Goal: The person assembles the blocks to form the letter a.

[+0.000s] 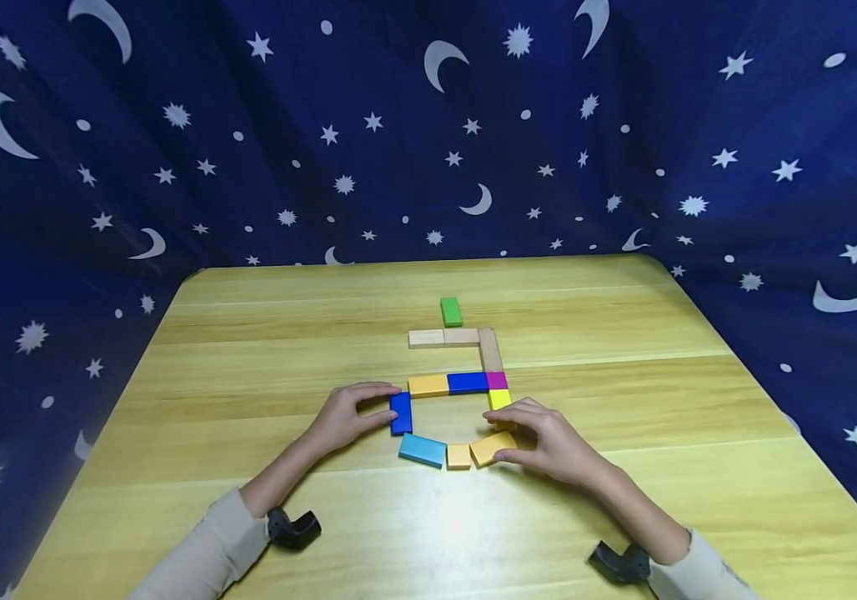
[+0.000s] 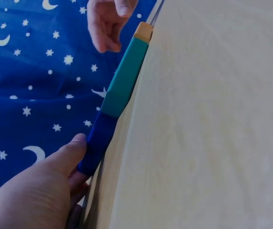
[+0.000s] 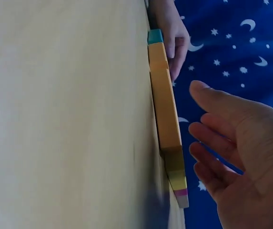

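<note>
My left hand point(image 1: 342, 418) holds an upright-lying dark blue block point(image 1: 401, 414) at the left of a ring of blocks, index finger by its far end and thumb at its left side. In the left wrist view the thumb lies against that dark blue block point(image 2: 98, 140). Below it sits a light blue block point(image 1: 423, 450), then a small orange block point(image 1: 458, 457) and a longer orange block point(image 1: 488, 449). Over the ring's right corner hovers my right hand point(image 1: 552, 442). Its fingers are loosely bent and apart from the orange block point(image 3: 165, 105) in the right wrist view.
The ring's far side has an orange block point(image 1: 428, 387) and a blue block point(image 1: 468, 383); magenta point(image 1: 497, 381) and yellow point(image 1: 499, 399) blocks line its right. Plain wooden blocks point(image 1: 489, 350) extend farther back, with a green block point(image 1: 452, 312) beyond. A starry curtain point(image 1: 398, 167) borders the table point(image 1: 248, 333).
</note>
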A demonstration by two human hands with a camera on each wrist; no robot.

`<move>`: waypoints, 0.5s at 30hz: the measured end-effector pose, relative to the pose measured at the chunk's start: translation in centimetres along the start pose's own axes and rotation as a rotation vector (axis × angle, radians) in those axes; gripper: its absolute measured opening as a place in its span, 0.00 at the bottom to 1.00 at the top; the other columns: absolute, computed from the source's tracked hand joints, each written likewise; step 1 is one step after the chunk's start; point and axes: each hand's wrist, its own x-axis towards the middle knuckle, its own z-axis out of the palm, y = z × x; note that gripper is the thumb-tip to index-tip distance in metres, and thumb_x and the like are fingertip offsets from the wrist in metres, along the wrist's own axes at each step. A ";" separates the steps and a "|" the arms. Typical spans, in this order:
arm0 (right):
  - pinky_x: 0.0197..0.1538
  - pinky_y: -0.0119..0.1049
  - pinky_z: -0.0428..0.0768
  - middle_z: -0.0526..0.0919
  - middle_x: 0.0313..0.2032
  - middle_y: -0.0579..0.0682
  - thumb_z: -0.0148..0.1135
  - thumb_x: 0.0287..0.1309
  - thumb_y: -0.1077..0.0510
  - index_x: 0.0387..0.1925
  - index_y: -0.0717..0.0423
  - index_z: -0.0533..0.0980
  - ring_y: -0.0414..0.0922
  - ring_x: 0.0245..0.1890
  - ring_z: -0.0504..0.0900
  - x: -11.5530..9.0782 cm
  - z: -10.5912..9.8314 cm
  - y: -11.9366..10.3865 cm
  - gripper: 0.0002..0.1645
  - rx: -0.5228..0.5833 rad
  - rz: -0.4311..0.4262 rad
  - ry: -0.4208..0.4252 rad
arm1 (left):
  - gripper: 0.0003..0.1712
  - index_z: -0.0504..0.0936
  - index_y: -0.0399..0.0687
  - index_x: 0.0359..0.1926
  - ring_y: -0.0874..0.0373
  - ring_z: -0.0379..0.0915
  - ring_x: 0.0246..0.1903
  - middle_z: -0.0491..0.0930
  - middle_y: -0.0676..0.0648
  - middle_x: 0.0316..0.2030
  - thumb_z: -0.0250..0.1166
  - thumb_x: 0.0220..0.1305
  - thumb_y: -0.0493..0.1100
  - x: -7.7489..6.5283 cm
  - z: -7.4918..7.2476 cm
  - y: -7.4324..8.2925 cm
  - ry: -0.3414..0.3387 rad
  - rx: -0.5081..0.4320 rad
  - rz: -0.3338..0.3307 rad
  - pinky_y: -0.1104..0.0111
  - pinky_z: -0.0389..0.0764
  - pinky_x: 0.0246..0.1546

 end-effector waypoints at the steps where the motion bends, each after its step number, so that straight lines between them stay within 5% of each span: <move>1: 0.49 0.35 0.75 0.80 0.45 0.41 0.75 0.41 0.54 0.50 0.55 0.78 0.40 0.46 0.75 -0.1 0.0 0.1 0.30 -0.002 0.000 -0.001 | 0.21 0.82 0.56 0.49 0.60 0.73 0.51 0.79 0.56 0.48 0.66 0.55 0.57 0.0 0.0 0.0 0.000 0.001 0.001 0.62 0.72 0.53; 15: 0.51 0.39 0.66 0.80 0.43 0.40 0.73 0.44 0.50 0.46 0.50 0.80 0.40 0.48 0.71 0.8 1.3 0.4 0.25 -0.017 -0.120 -0.122 | 0.22 0.82 0.57 0.49 0.60 0.73 0.51 0.79 0.56 0.49 0.66 0.54 0.57 0.0 -0.1 0.1 -0.008 0.001 -0.006 0.61 0.71 0.53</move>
